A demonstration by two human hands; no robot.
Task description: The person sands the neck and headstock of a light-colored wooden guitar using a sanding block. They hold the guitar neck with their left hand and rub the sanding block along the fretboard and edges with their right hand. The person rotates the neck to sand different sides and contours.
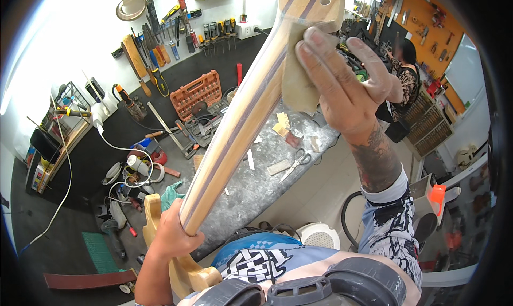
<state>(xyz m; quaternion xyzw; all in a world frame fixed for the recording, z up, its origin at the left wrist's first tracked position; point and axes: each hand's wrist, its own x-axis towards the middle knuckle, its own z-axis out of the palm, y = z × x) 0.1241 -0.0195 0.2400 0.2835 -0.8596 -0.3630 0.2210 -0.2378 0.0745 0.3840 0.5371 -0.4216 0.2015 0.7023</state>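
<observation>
A pale wooden instrument neck (239, 127) with dark lengthwise stripes runs up from a body (193, 274) at lower left to a headstock (311, 0) with holes at the top. My left hand (173, 234) grips the neck at its lower end, near the body, its fingers wrapped round. My right hand (347, 87) is at the upper end, two fingertips pressing a tan abrasive sheet (297, 89) against the side of the neck just below the headstock, the other fingers bent. Its thumb is hidden.
Below the neck lies a mottled grey worktop (266, 183) with scissors (299, 162) and scraps. Behind are an orange socket case (194, 95), tangled cables and wall tools. Another person (406, 81) is at the back right. A dark hose (350, 220) curves by my right arm.
</observation>
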